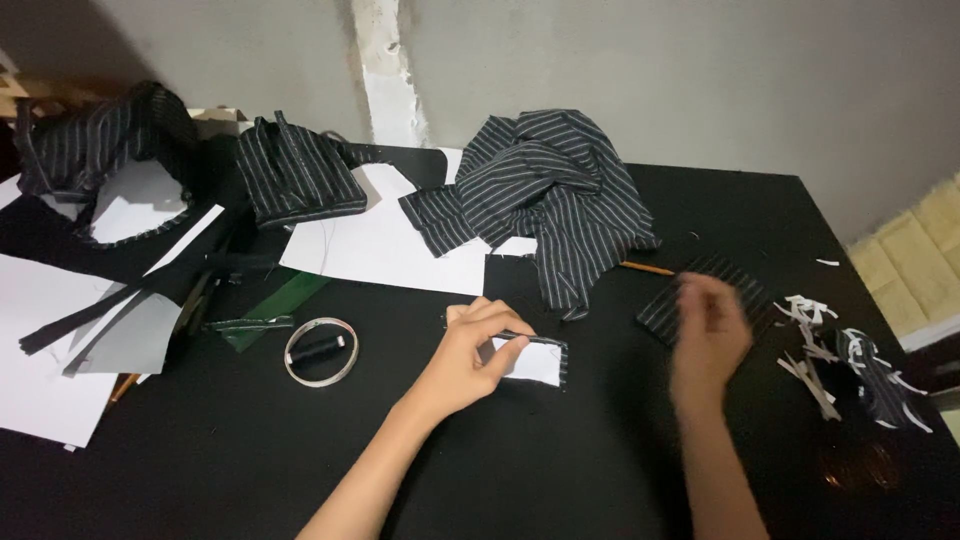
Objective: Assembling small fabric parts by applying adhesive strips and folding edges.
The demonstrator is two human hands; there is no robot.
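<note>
My left hand [470, 355] pinches the left edge of a small striped fabric piece backed with white paper [533, 361], which lies flat on the black table [560, 470]. My right hand [708, 335] is blurred with motion and hovers over another small striped fabric piece [672, 308] at the right; whether it touches or holds anything is unclear. A pencil [647, 268] lies just beyond that piece.
A crumpled striped garment [550, 190] lies at centre back over white paper sheets [385, 245]. More striped fabric [295, 170] and paper sit at the left. A tape roll [320, 350] and green strip [270, 305] lie left of my hand. Paper and fabric scraps [850, 365] litter the right.
</note>
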